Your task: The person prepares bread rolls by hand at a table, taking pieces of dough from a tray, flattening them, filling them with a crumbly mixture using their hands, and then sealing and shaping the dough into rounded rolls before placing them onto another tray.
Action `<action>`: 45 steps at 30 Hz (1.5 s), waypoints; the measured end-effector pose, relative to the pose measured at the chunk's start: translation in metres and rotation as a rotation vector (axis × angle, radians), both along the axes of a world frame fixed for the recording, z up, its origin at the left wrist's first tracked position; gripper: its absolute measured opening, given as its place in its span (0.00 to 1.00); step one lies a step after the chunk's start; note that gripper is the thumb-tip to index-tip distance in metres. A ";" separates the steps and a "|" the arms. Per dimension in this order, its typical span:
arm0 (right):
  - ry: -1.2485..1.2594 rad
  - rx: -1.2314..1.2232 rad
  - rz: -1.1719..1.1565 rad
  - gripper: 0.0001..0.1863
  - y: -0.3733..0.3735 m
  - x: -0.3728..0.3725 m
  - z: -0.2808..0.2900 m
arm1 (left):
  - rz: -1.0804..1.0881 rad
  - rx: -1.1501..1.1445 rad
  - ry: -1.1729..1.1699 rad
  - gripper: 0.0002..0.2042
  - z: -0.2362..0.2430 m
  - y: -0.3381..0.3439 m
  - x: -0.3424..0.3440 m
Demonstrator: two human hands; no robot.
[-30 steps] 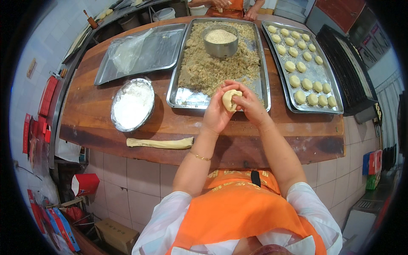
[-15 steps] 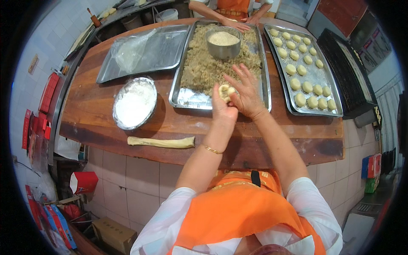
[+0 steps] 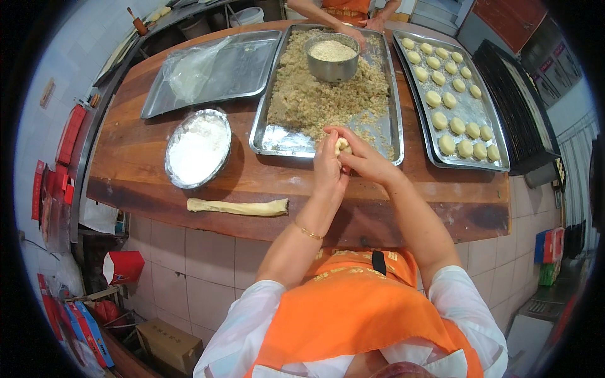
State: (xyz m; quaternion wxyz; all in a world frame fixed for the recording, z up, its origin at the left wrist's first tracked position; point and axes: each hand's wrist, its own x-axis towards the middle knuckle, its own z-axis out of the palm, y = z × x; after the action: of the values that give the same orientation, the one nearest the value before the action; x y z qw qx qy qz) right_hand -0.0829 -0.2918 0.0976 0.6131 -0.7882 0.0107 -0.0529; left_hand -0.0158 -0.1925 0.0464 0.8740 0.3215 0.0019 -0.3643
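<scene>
My left hand (image 3: 328, 162) and my right hand (image 3: 362, 157) are cupped closely round a small ball of pale dough (image 3: 342, 145), which shows between my fingers over the near edge of the large tray (image 3: 271, 148). Crumbly brown filling (image 3: 296, 101) covers much of that tray, with a steel bowl of pale grains (image 3: 333, 51) on it. To the left stands a bowl of white flour (image 3: 196, 149). A long roll of dough (image 3: 236, 206) lies below it along the table's near edge.
A tray of round dough pieces (image 3: 465, 101) sits at the right beside stacked black trays (image 3: 513, 107). At back left, a steel tray (image 3: 239, 66) holds a plastic sheet (image 3: 192, 72). Across the wooden table (image 3: 138, 176), another person's hand (image 3: 353, 34) reaches onto the middle tray.
My right hand's fingers, spread upward half a second ago, are now folded round the dough. The other person's left and right arms have shifted slightly at the far edge.
</scene>
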 end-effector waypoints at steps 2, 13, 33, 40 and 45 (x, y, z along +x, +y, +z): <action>-0.006 0.009 0.033 0.38 0.002 -0.011 0.018 | -0.137 -0.145 -0.028 0.16 -0.001 0.008 0.004; -0.400 -0.676 -0.167 0.26 0.010 -0.033 0.013 | -0.322 -0.254 0.008 0.22 0.014 0.024 -0.034; -0.439 -0.240 -0.268 0.27 0.054 -0.056 0.040 | -0.276 -0.067 -0.279 0.22 0.043 0.052 -0.069; -0.449 -0.415 -0.213 0.28 0.047 -0.058 0.034 | -0.288 -0.063 -0.393 0.25 0.037 0.056 -0.073; -0.377 -0.303 -0.290 0.32 0.048 -0.061 0.033 | -0.511 -0.124 -0.378 0.25 0.037 0.066 -0.057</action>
State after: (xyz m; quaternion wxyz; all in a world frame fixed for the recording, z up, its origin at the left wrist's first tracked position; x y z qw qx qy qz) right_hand -0.1444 -0.2434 0.1302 0.4655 -0.8373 0.0011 -0.2869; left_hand -0.0731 -0.1269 0.0834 0.7572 0.3198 -0.2631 -0.5052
